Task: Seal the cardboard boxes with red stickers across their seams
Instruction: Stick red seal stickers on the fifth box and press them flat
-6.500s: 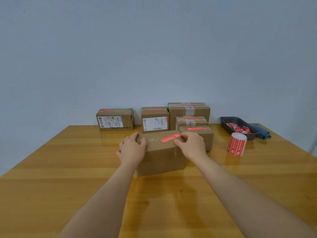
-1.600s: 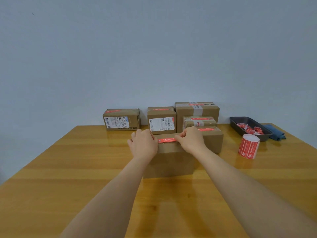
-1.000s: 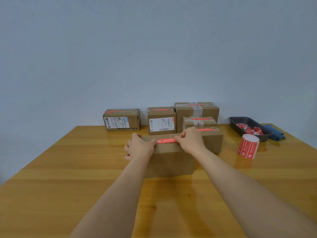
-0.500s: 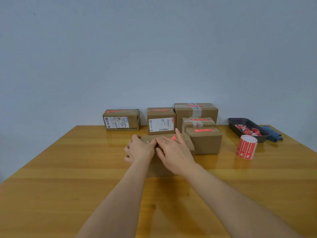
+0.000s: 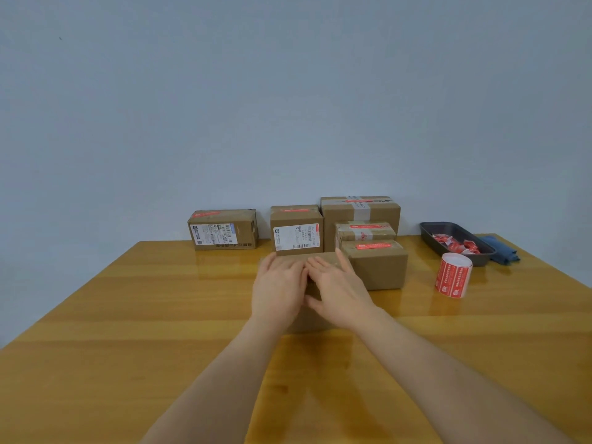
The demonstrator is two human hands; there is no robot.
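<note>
A plain cardboard box [image 5: 312,320] stands in the middle of the wooden table [image 5: 144,315]. Both my hands lie flat on its top, side by side. My left hand [image 5: 278,285] covers the left part of the top, fingers stretched forward. My right hand [image 5: 339,288] covers the right part, with its thumb down on the front face. The red sticker on this box is hidden under my hands. A roll of red stickers [image 5: 453,276] stands upright to the right.
A sealed box [image 5: 379,267] touches the worked box's right rear. Behind stand more sealed boxes: a left one [image 5: 224,230], a middle one [image 5: 296,233] and a stack [image 5: 362,213]. A dark tray [image 5: 431,240] of red scraps and a blue cloth [image 5: 501,251] lie far right.
My right hand let go of the sticker's right end and slid left, flat over the top. My left hand moved up from the box's left edge onto the top. The sticker is now covered.
</note>
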